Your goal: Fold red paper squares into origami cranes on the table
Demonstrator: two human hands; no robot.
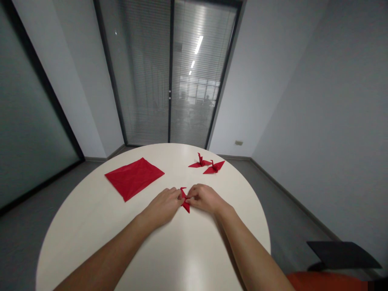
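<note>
Between my two hands is a small red paper crane (186, 206), close to the middle of the table. My left hand (166, 203) pinches its left side with thumb and fingers. From the right, my right hand (203, 198) grips the other side, its fingertips meeting the paper. The crane's bent tip points away from me, and another pointed end sticks out toward me. My fingers hide much of its middle. Beyond my right hand stand two finished-looking red paper cranes, a farther crane (200, 163) and a nearer crane (214, 167), with their wings spread.
Red paper (135, 178) lies flat at the left on the round white table (91, 238). A chair with an orange seat (327, 281) and a black armrest (342, 254) is at the lower right. Glass panels with blinds (148, 81) rise behind the table.
</note>
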